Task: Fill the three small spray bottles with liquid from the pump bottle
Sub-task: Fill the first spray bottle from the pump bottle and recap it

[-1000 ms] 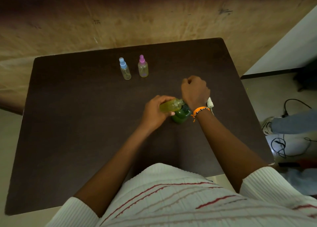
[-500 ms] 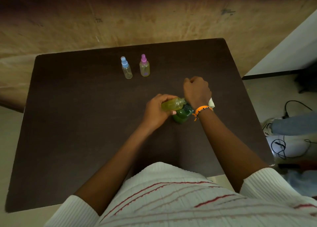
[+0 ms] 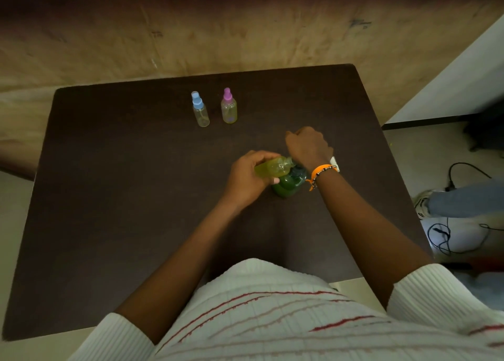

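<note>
near the desk's centre, a little toward 3 o'clock, the left hand [image 3: 246,178] grasps a small uncapped spray bottle [image 3: 272,167], tilted almost flat with its mouth aimed toward 3 o'clock. it looks well filled with yellow-green liquid. its neck sits right by the top of the green pump bottle [image 3: 289,182], which stands on the desk [image 3: 109,197]. whether the spout is actually inside the neck cannot be told; the right wrist covers that spot.

right hand [image 3: 308,146] is clenched into a loose fist above the pump head, wrist with an orange bracelet [image 3: 320,172] over the bottle. it is probably pressing the pump, but what it grips is hidden. a small white object [image 3: 335,167] pokes out just past the wrist at 3 o'clock, unidentified.

toward 12 o'clock, well apart from the hands, stand two capped bottles: blue-capped bottle [image 3: 200,109] beside pink-capped bottle [image 3: 228,106]. blue one looks clear, nearly empty; pink one has a yellowish tint, level unclear.

judgement: filling of one bottle is under way and appears far along. next move calls for levelling it upright without spilling, finding its cap, then fetching another bottle from 12 o'clock.

against the frames before: hands, held bottle and pump bottle keep the same arrangement. the right fist sits marginally differently, consistent with pumping; the scene's slight shift looks like head motion. capped pair untouched.
</note>
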### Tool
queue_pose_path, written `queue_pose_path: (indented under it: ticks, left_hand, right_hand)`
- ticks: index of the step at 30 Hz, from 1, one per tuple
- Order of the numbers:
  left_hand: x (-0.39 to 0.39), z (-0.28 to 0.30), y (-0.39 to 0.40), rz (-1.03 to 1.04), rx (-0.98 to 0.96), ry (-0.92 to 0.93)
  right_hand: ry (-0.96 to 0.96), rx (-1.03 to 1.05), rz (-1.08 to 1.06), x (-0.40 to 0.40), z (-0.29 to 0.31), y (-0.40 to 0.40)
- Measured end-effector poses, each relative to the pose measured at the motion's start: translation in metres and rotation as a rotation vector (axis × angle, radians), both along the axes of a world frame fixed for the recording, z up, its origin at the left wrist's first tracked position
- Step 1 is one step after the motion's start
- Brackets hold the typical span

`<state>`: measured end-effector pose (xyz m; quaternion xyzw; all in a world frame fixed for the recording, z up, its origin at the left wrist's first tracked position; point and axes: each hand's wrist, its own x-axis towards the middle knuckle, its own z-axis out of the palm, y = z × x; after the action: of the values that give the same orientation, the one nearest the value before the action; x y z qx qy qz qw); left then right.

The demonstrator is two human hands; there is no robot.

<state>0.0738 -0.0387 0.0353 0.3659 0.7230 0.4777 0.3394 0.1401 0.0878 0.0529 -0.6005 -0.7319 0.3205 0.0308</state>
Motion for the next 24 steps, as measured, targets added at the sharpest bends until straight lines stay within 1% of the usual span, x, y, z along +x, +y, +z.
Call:
queue_pose_path:
  ticks: [3, 10, 17, 19, 21, 24]
  left_hand:
    - [-0.0005, -0.0037, 0.0013, 0.003, -0.015, 0.000]
    - [0.0001, -0.0083, 0.0019, 0.000, -0.018, 0.014]
    - [-0.0009, -0.0052, 0.0017, 0.000, -0.002, 0.004]
    - [-0.0012, -0.0050, 0.0015, -0.001, -0.001, 0.000]
    - [-0.0008, -0.0061, 0.0022, -0.004, -0.009, 0.017]
    - [0.0006, -0.0059, 0.0016, -0.007, -0.028, 0.014]
  right_hand:
    - [0.065, 0.050, -0.074, 0.0003, -0.0009, -0.0003]
    - [0.094, 0.102, -0.081, 0.0001, 0.0000, -0.0053]
    - [0.057, 0.026, -0.012, 0.0030, 0.0052, -0.0030]
    - [0.090, 0.020, -0.034, 0.0031, 0.0033, -0.0032]
    - [0.135, 0.067, -0.074, 0.0037, -0.0012, -0.0034]
    - [0.154, 0.127, -0.077, 0.0028, -0.0045, -0.0048]
